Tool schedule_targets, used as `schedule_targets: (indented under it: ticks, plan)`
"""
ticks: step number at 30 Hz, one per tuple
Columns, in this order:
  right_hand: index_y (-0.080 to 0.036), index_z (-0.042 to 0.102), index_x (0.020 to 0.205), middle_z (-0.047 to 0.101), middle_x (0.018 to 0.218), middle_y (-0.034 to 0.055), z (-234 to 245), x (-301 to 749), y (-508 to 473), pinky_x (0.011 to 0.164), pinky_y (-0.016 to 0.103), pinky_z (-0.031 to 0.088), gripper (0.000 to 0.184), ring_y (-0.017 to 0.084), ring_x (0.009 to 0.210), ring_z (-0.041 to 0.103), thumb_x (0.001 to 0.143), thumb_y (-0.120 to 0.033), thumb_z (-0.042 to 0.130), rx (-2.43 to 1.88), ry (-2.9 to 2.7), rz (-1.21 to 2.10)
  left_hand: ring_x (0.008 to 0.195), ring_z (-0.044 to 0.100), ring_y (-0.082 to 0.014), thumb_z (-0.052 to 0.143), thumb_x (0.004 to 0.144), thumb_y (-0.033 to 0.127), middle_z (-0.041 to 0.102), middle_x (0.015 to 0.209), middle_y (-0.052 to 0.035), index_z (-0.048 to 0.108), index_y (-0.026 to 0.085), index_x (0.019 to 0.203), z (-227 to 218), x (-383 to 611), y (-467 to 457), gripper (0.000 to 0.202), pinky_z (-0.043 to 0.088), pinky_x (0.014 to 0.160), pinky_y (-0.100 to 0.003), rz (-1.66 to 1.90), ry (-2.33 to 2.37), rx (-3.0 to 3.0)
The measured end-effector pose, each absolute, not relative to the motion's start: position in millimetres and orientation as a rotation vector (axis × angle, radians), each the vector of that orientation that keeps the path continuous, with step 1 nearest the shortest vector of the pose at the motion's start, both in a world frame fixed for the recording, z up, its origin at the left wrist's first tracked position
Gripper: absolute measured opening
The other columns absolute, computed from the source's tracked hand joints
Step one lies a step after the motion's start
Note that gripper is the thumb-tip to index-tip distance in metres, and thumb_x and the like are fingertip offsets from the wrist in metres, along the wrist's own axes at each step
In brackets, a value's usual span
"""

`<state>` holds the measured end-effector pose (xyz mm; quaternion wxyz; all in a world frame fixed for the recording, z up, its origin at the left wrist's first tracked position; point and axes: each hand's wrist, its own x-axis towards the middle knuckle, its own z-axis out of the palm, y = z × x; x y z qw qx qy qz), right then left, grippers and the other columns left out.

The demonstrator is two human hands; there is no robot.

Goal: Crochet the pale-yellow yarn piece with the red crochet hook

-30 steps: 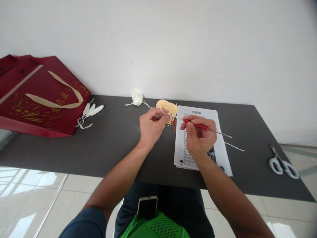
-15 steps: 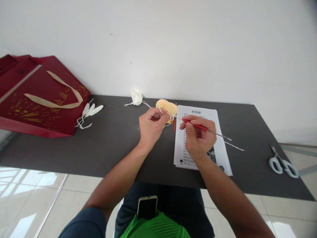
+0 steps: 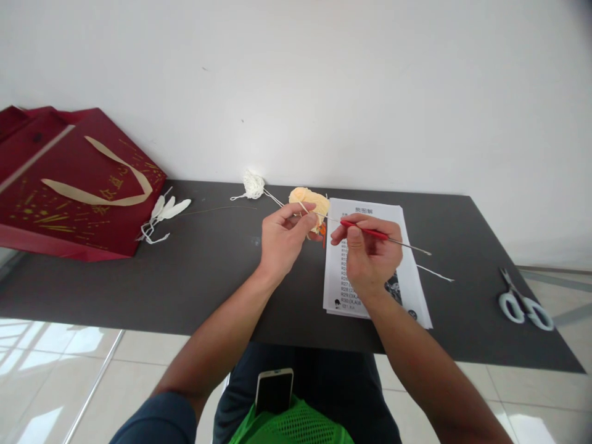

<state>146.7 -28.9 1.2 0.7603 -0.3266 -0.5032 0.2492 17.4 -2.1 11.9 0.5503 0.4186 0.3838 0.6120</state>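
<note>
My right hand (image 3: 372, 253) is closed around the red handle of a crochet hook (image 3: 370, 230). The hook's thin metal shaft points left to my left hand (image 3: 287, 237), whose thumb and fingertips pinch pale yarn (image 3: 303, 208). A strand loops over the left index finger; the stitches at the fingertips are too small to make out. Just behind the left hand lies a peach yarn ball (image 3: 309, 197), partly hidden by the fingers. A small orange item (image 3: 323, 232) shows beside the left fingertips. Printed pattern sheets (image 3: 335, 271) lie under my right hand.
A white yarn ball (image 3: 253, 184) sits near the wall. To the left, white crocheted pieces (image 3: 169, 208) lie beside a dark red gift bag (image 3: 74, 185). Scissors (image 3: 525, 302) rest at the table's (image 3: 222, 271) right end. A phone (image 3: 274, 391) is at my lap.
Both hands stay close together, with the yarn and hook still held. My left fingers have shifted slightly, covering more of the orange item's surroundings. The whole view has moved a little.
</note>
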Motion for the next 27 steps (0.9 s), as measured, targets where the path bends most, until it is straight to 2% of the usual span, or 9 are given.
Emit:
schedule_targets:
  ticks: [8, 13, 17, 27]
  plan:
    - [-0.023, 0.061, 0.1, 0.075, 0.098, 0.0015, -0.6, 148.0, -27.6, 0.055, 0.029, 0.059, 0.015, 0.012, 0.063, 0.073, 0.09, -0.017, 0.07, -0.653, -1.064, 0.559, 0.064, 0.071, -0.0149, 0.079, 0.069, 0.016, 0.073, 0.074, -0.0016, 0.073, 0.016, 0.091, 15.7, 16.7, -1.3, 0.023, 0.059, 0.057, -0.026, 1.429, 0.827, 0.863]
    - [-0.024, 0.061, 0.1, 0.076, 0.096, 0.0011, -1.1, 149.1, -28.1, 0.052, 0.028, 0.055, 0.016, 0.012, 0.061, 0.07, 0.089, -0.018, 0.072, -0.606, -1.077, 0.561, 0.054, 0.061, -0.0087, 0.079, 0.072, 0.019, 0.069, 0.067, 0.0016, 0.072, 0.017, 0.086, 14.4, 14.8, -1.8, 0.016, 0.05, 0.05, -0.019, 1.497, 0.899, 0.985]
    - [-0.024, 0.06, 0.098, 0.075, 0.094, 0.0003, -2.0, 149.7, -27.0, 0.051, 0.027, 0.053, 0.015, 0.011, 0.059, 0.068, 0.089, -0.021, 0.072, -0.648, -1.064, 0.578, 0.049, 0.055, -0.0065, 0.08, 0.073, 0.021, 0.067, 0.064, 0.0033, 0.072, 0.018, 0.084, 12.9, 14.3, -2.1, 0.014, 0.045, 0.048, -0.019, 1.516, 0.974, 1.06]
    - [-0.024, 0.06, 0.099, 0.074, 0.092, -0.0005, -3.8, 154.4, -21.6, 0.049, 0.026, 0.051, 0.014, 0.01, 0.058, 0.067, 0.09, -0.02, 0.071, -0.624, -0.998, 0.675, 0.064, 0.07, -0.0119, 0.083, 0.076, 0.027, 0.075, 0.073, -0.001, 0.079, 0.019, 0.087, 8.2, 14.5, 0.7, 0.014, 0.055, 0.065, -0.023, 1.497, 0.915, 1.036]
